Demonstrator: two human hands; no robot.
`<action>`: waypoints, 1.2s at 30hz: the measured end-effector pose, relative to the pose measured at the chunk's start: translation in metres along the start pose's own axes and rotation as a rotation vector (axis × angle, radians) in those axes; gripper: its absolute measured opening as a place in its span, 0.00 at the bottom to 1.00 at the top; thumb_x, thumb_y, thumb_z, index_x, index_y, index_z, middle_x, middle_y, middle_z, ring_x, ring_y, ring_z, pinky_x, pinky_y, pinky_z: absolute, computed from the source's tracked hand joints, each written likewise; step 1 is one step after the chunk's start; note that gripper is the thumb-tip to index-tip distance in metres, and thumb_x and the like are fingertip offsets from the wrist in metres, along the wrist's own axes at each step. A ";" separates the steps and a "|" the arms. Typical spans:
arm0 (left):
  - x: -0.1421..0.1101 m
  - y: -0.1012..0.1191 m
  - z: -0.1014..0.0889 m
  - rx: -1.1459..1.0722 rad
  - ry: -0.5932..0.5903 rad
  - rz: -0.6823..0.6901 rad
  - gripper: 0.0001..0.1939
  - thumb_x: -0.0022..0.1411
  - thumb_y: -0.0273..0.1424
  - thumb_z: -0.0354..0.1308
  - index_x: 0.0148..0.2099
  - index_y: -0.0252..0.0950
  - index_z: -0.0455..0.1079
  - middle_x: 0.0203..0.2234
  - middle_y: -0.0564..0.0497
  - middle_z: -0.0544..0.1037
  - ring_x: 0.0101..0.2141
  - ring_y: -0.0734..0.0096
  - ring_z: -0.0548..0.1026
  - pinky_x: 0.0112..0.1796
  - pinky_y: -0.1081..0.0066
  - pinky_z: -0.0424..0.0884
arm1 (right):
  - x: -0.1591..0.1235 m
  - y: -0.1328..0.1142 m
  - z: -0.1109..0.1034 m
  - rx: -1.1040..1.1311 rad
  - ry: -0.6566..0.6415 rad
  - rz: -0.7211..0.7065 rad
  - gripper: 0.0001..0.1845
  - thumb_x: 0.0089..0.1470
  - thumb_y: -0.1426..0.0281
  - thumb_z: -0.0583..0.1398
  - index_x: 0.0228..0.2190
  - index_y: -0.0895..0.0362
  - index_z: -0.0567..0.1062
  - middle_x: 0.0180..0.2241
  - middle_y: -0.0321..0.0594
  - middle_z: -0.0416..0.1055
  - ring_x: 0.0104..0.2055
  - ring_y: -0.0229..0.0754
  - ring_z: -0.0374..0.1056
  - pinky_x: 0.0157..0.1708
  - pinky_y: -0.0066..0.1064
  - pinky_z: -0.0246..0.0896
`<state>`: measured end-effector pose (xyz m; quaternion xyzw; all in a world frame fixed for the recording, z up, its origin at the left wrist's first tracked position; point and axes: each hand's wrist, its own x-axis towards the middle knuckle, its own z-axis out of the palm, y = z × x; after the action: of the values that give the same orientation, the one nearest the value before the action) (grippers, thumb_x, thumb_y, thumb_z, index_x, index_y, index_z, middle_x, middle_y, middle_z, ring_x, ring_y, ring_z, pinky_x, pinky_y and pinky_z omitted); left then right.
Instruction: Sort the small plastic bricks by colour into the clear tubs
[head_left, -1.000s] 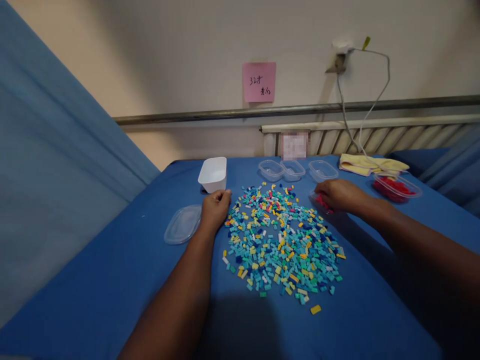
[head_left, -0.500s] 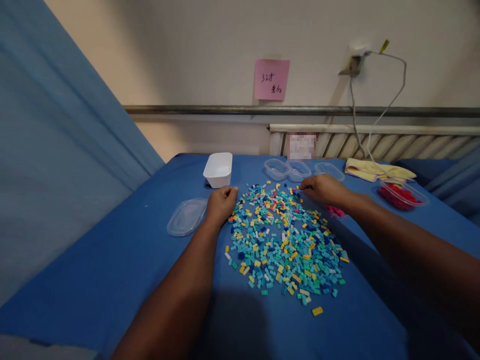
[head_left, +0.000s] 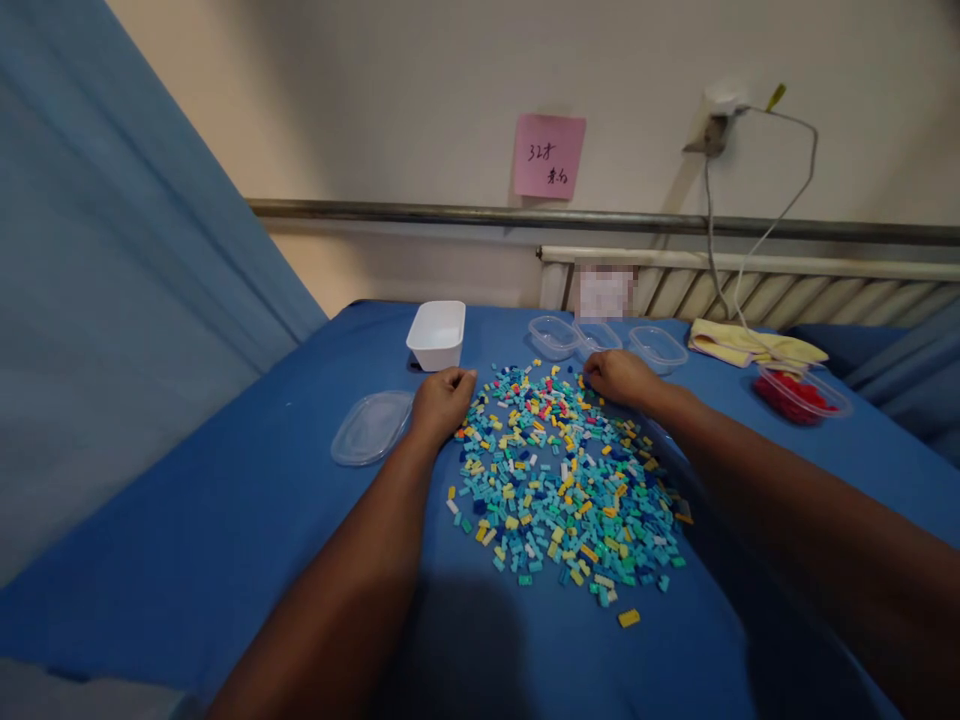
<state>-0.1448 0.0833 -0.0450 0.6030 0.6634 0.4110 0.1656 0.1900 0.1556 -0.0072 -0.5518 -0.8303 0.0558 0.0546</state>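
Both the left hand and right hand curl loosely, any hold hidden, beside the far edges of bricks scattered across blue cloth. Picking seems in hand; a fine fingertip pinch looks needed next.

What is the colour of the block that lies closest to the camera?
The block is yellow, seen best in the head view.

bricks — teal, yellow, navy, tub — white
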 end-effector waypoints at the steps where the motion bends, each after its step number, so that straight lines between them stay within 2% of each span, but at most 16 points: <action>1: 0.000 0.000 0.000 -0.002 0.001 0.003 0.22 0.69 0.49 0.57 0.33 0.37 0.78 0.25 0.51 0.78 0.31 0.63 0.74 0.31 0.69 0.60 | -0.007 -0.002 -0.003 0.011 0.008 -0.014 0.21 0.62 0.73 0.60 0.51 0.58 0.87 0.51 0.50 0.86 0.51 0.51 0.80 0.49 0.33 0.68; 4: 0.001 -0.001 0.001 -0.013 -0.002 0.019 0.23 0.69 0.49 0.56 0.33 0.37 0.78 0.25 0.51 0.78 0.31 0.63 0.74 0.31 0.69 0.60 | -0.035 -0.009 -0.009 0.093 0.003 -0.103 0.20 0.61 0.72 0.60 0.48 0.54 0.89 0.50 0.43 0.86 0.49 0.48 0.80 0.49 0.31 0.68; 6: 0.001 0.000 0.001 -0.004 -0.005 0.015 0.23 0.69 0.50 0.56 0.33 0.36 0.79 0.25 0.50 0.78 0.31 0.63 0.73 0.31 0.69 0.60 | -0.053 -0.016 -0.012 0.132 -0.048 -0.168 0.18 0.60 0.72 0.60 0.44 0.52 0.89 0.46 0.41 0.87 0.46 0.47 0.80 0.45 0.31 0.68; 9: 0.000 0.003 0.001 0.018 -0.001 -0.008 0.23 0.69 0.49 0.56 0.34 0.36 0.80 0.26 0.50 0.78 0.31 0.63 0.73 0.30 0.69 0.59 | -0.069 -0.026 -0.014 0.040 -0.130 -0.181 0.16 0.60 0.73 0.60 0.39 0.51 0.89 0.43 0.40 0.87 0.42 0.46 0.79 0.39 0.30 0.64; 13: -0.001 0.006 0.000 0.021 -0.003 -0.004 0.22 0.69 0.49 0.56 0.35 0.36 0.80 0.26 0.50 0.78 0.31 0.63 0.73 0.31 0.69 0.59 | -0.065 -0.037 -0.015 -0.070 -0.165 -0.123 0.13 0.60 0.73 0.61 0.34 0.53 0.87 0.39 0.46 0.86 0.39 0.47 0.78 0.35 0.32 0.59; 17: 0.000 0.005 0.000 0.028 -0.004 -0.004 0.23 0.69 0.49 0.56 0.34 0.36 0.80 0.25 0.51 0.78 0.31 0.63 0.73 0.31 0.69 0.59 | -0.057 -0.051 -0.016 -0.123 -0.177 -0.070 0.11 0.57 0.75 0.62 0.34 0.57 0.87 0.40 0.54 0.86 0.39 0.51 0.79 0.35 0.34 0.59; 20: 0.001 0.002 0.000 0.016 -0.006 -0.008 0.23 0.69 0.50 0.57 0.33 0.37 0.79 0.24 0.51 0.77 0.30 0.63 0.73 0.30 0.69 0.59 | -0.063 -0.056 -0.018 -0.113 -0.154 -0.063 0.12 0.59 0.74 0.61 0.38 0.55 0.86 0.40 0.50 0.85 0.39 0.50 0.78 0.34 0.34 0.58; 23: 0.002 0.000 0.001 0.015 -0.002 -0.001 0.23 0.69 0.50 0.57 0.33 0.37 0.78 0.24 0.51 0.78 0.30 0.63 0.73 0.30 0.69 0.59 | -0.076 -0.037 -0.022 -0.007 -0.064 -0.065 0.12 0.62 0.70 0.60 0.40 0.53 0.85 0.40 0.44 0.85 0.38 0.46 0.78 0.34 0.33 0.58; 25: 0.002 0.001 0.001 0.020 0.004 -0.009 0.23 0.69 0.50 0.57 0.33 0.37 0.79 0.25 0.51 0.78 0.30 0.63 0.73 0.30 0.69 0.59 | -0.085 -0.009 -0.027 0.084 0.014 -0.014 0.12 0.63 0.67 0.60 0.41 0.54 0.85 0.39 0.43 0.85 0.37 0.45 0.77 0.35 0.32 0.60; 29: 0.001 0.005 0.001 0.014 0.007 -0.016 0.23 0.68 0.50 0.57 0.33 0.36 0.79 0.25 0.50 0.78 0.30 0.63 0.73 0.30 0.68 0.59 | -0.094 0.060 -0.037 0.098 0.058 0.189 0.13 0.61 0.65 0.61 0.40 0.54 0.85 0.36 0.44 0.85 0.36 0.47 0.77 0.34 0.33 0.60; 31: 0.002 0.006 0.000 0.016 0.002 -0.014 0.23 0.68 0.49 0.57 0.34 0.36 0.79 0.25 0.50 0.78 0.30 0.63 0.73 0.30 0.68 0.60 | -0.095 0.083 -0.036 0.092 0.065 0.240 0.12 0.60 0.65 0.62 0.38 0.54 0.85 0.35 0.43 0.84 0.36 0.47 0.77 0.33 0.33 0.60; 33: 0.002 0.006 -0.001 0.014 -0.008 -0.012 0.23 0.68 0.50 0.58 0.34 0.36 0.79 0.25 0.51 0.78 0.29 0.64 0.72 0.31 0.69 0.60 | -0.093 0.095 -0.030 0.119 0.046 0.261 0.11 0.59 0.65 0.62 0.37 0.53 0.85 0.33 0.41 0.84 0.34 0.46 0.77 0.32 0.33 0.60; 36: 0.003 0.004 -0.001 -0.005 -0.010 -0.020 0.24 0.67 0.51 0.58 0.34 0.36 0.79 0.24 0.52 0.77 0.28 0.65 0.71 0.31 0.69 0.61 | -0.087 0.096 -0.017 0.199 0.027 0.245 0.12 0.59 0.63 0.63 0.38 0.55 0.85 0.32 0.41 0.84 0.32 0.45 0.77 0.32 0.32 0.61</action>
<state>-0.1440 0.0856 -0.0402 0.5979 0.6676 0.4079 0.1746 0.3131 0.1128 -0.0077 -0.6417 -0.7462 0.1365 0.1130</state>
